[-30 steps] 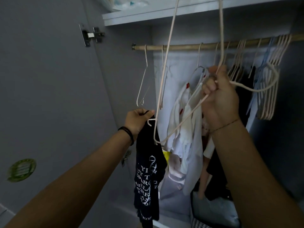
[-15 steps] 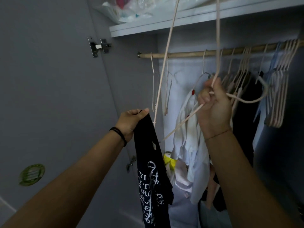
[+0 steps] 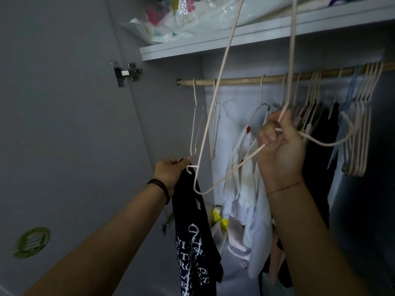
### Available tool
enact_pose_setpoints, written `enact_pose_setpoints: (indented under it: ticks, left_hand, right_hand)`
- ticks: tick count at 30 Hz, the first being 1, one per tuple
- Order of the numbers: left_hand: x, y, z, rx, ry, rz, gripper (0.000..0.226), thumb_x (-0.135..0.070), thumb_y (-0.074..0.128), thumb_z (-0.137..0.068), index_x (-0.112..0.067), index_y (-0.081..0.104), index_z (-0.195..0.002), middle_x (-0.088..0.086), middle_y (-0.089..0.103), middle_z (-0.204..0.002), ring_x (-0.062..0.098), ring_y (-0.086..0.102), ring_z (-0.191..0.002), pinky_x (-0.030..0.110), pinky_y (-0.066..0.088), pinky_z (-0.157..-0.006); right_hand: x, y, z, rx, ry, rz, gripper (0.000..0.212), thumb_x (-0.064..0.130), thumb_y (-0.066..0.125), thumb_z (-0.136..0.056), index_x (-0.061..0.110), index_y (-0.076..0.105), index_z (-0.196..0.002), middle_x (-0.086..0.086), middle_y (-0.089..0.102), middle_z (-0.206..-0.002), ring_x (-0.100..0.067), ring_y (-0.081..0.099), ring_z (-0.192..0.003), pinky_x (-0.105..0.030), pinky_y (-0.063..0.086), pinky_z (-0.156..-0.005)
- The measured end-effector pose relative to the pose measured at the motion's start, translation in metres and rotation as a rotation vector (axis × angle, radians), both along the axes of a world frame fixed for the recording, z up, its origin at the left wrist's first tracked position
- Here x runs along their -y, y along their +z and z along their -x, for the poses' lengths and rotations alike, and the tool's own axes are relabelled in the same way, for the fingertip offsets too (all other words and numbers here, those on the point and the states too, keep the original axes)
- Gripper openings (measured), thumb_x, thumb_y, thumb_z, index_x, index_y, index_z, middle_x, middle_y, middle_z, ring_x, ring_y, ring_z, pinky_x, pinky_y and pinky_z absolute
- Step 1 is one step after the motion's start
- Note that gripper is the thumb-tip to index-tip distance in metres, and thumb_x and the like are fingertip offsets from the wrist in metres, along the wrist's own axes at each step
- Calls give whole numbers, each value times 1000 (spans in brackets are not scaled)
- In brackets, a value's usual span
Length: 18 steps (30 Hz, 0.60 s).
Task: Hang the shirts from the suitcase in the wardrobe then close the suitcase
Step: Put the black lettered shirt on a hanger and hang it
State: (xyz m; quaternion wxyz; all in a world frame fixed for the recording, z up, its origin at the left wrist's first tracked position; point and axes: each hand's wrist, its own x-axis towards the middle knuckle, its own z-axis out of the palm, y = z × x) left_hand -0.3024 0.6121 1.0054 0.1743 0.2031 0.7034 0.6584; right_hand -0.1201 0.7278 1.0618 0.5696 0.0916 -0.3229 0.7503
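I stand at the open wardrobe. My left hand grips the top of a black shirt with white lettering, which hangs straight down. My right hand grips a thin pale pink hanger at its neck; the hook points right and the frame runs up past the top of the view. The hanger's lower corner sits right beside my left hand and the shirt's top. The wooden rail runs across behind both hands. The suitcase is not in view.
White garments and dark clothes hang on the rail, with several bare hangers bunched at the right. Two bare hangers hang at the left end. A shelf above holds plastic bags. The open door stands left.
The view tilted upward, showing more of the shelf. The hanger's lower corner came back against the shirt's top at my left hand. Both hands keep their grips.
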Motion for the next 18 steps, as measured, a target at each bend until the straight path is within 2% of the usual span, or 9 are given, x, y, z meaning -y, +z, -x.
enact_pose_setpoints:
  ticks: [2, 5, 8, 11, 13, 15, 17, 18]
  left_hand:
    - [-1, 2, 2, 35, 4, -26, 22, -17, 72, -83, -4, 64, -66, 14, 64, -69, 24, 60, -64, 31, 52, -65]
    - [2, 11, 3, 89, -31, -124, 12, -15, 71, -83, -5, 64, -79, 13, 67, -78, 22, 64, -67, 25, 55, -60]
    - [4, 28, -5, 118, -84, -208, 14, -12, 68, -85, -6, 63, -73, 6, 69, -70, 16, 66, -60, 21, 55, -56]
    - [6, 47, -7, 97, -156, -248, 17, -14, 67, -87, -9, 58, -73, 9, 61, -73, 14, 62, -55, 21, 52, -54]
    - [11, 59, -4, 90, -170, -257, 16, -17, 67, -86, -10, 58, -75, 9, 61, -74, 14, 63, -54, 21, 52, -54]
    - [17, 69, 3, 74, -127, -275, 17, -18, 67, -86, -10, 60, -73, 6, 63, -71, 13, 63, -55, 21, 53, -55]
    - [27, 79, 17, 36, -38, -288, 19, -20, 68, -86, -11, 60, -72, 5, 62, -72, 13, 63, -58, 23, 55, -61]
    - [34, 82, 26, 19, 13, -292, 18, -22, 68, -86, -11, 61, -74, 7, 63, -76, 14, 65, -64, 25, 56, -67]
  right_hand:
    - [1, -3, 3, 17, -7, 21, 59, 19, 30, -102, 20, 70, -59, 10, 53, -58, -2, 32, -42, -15, 26, -46]
    - [2, -10, 8, 9, 5, 66, 61, 16, 30, -102, 19, 69, -55, 10, 57, -59, -2, 32, -41, -15, 23, -47]
    - [7, -25, 17, 93, -10, 96, 56, 16, 33, -101, 19, 67, -57, 10, 56, -57, -3, 30, -41, -18, 20, -49]
    - [11, -49, 28, 198, -4, 65, 54, 18, 35, -101, 20, 68, -59, 7, 48, -59, -4, 27, -45, -16, 23, -50]
    - [13, -66, 35, 326, -17, 30, 51, 17, 37, -100, 20, 68, -59, 2, 40, -59, -5, 27, -46, -16, 25, -52]
    - [14, -88, 39, 511, -49, -62, 41, 16, 41, -99, 12, 64, -66, 6, 34, -53, -4, 27, -46, -14, 24, -51]
    - [13, -110, 37, 708, -72, -203, 33, 17, 47, -97, 7, 61, -69, 7, 31, -50, -3, 28, -46, -15, 26, -49]
    - [12, -119, 32, 791, -93, -273, 31, 19, 51, -94, 9, 63, -68, 1, 34, -52, -2, 31, -46, -15, 28, -50]
